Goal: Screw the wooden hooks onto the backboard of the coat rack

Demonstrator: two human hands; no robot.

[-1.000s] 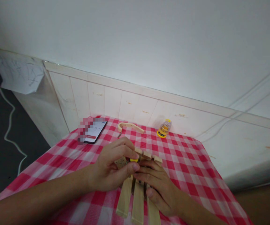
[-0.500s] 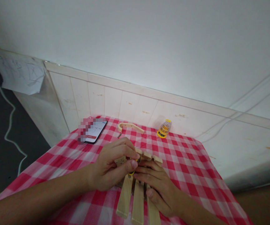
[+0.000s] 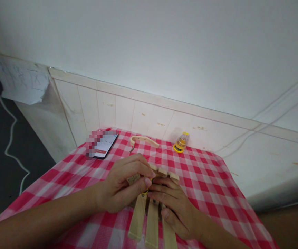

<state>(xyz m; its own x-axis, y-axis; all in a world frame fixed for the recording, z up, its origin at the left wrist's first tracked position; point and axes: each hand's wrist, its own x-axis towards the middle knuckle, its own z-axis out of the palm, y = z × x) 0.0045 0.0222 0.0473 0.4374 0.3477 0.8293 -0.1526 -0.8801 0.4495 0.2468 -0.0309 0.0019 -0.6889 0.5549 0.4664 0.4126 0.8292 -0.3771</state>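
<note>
A pale wooden slatted rack, with several narrow slats, lies on the table in front of me. My left hand is closed in a pinch around a small yellow screwdriver, mostly hidden by the fingers. Its lower end stands over a dark screw spot near the top of the left slat. My right hand lies across the middle and right slats, fingers over the wood and thumb on the right slat, gripping the rack. The fingertips of both hands are close together.
Behind the rack lie a curved wooden hook and a small dark screw. A phone is at the back left, a yellow screwdriver-bit case at the back right. A checkered cloth covers the table, which meets a white wall.
My left hand has shifted very slightly at the fingers around the screwdriver. The right hand, the rack and the other things stay where they were.
</note>
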